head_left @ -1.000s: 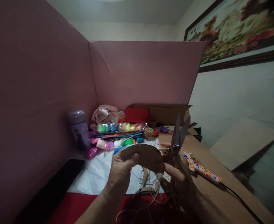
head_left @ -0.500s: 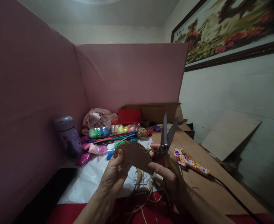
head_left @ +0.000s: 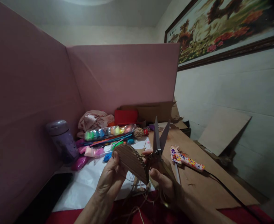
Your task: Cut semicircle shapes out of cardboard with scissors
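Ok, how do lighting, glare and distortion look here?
Head view: dim overall, with a bright patch on the ceiling; glints on the plastic-wrapped pack; the purple bottle leans, likely wide-angle stretch; scissors fairly crisp; top right corner nearly black.

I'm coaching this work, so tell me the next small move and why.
Probably tilt the scissors so the blades come down toward the cardboard's rough edge. The right hand holds them with the blades spread but pointing upward, clear of that edge, while the left hand grips the cardboard at its far side, seemingly away from the blades.
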